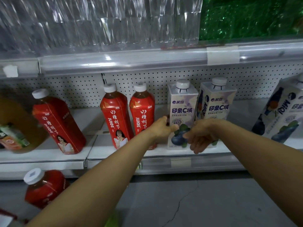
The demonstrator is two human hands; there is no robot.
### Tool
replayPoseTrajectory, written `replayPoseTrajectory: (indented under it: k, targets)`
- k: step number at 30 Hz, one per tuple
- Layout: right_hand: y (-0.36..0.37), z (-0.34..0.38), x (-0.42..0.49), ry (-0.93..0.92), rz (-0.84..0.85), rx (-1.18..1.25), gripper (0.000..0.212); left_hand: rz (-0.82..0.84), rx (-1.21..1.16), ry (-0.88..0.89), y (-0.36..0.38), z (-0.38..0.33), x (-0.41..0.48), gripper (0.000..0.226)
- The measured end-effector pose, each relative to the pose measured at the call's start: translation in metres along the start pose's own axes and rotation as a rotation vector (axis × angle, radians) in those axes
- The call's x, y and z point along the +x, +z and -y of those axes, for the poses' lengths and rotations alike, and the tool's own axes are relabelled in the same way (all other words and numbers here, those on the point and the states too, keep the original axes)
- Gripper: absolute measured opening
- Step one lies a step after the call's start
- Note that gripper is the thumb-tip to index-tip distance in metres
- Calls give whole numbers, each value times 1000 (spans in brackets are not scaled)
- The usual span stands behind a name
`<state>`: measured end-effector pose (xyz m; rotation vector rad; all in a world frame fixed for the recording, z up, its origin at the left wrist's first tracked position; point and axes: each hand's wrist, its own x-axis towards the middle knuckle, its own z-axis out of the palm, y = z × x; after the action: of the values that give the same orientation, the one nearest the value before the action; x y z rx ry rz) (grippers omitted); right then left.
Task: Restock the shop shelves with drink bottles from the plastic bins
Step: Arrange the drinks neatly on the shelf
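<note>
Your left grip (pixel 161 126) clasped the blueberry carton (pixel 182 110) by its left edge, thumb across the front — it stood upright on the shelf (pixel 98 149), cap up, label facing you. Your right grip (pixel 201 136) hung slack just beside it, holding nothing.

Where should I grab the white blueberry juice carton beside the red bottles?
Grip the white square blueberry juice carton mid-body across its flat left and right faces, coming straight from the front. It stands upright with narrow gaps either side, and its small white round cap looks too little.
</note>
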<state>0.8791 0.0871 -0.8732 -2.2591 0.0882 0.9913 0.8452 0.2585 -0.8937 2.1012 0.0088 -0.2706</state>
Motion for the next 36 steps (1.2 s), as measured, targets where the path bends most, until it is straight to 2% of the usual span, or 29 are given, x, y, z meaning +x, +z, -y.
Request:
replayPoseTrajectory:
  k: [3,6,10,16,20,24,28,30,32,34,36]
  targets:
    - [9,7,-8,-103,143,0,31,134,0,-39,-15,5,-14,42]
    - [21,21,-14,-232,217,5,28,214,92,-40,-37,5,-30,26]
    - [57,48,-18,-340,276,-122,24,279,160,-103,-75,10,-61,28]
    - [133,101,-16,-533,288,-163,19,137,208,-191,-142,48,-112,26]
    - [175,128,-19,-633,302,-130,24,40,223,-241,-176,70,-141,31]
    - [217,151,-22,-659,341,-141,29,-80,232,-248,-203,93,-167,25]
    - [249,164,-19,-646,335,-164,36,-95,336,-285,-222,117,-191,21]
    - [264,167,-18,-641,321,-163,42,-104,393,-303,-229,130,-205,37]
    - [281,170,-14,-635,309,-144,51,-138,377,-373,-234,149,-220,71]
    - [298,173,-8,-633,310,-134,68,-135,383,-486,-240,172,-231,95]
    - [312,173,2,-637,303,-152,85,-111,423,-544,-243,188,-237,96]
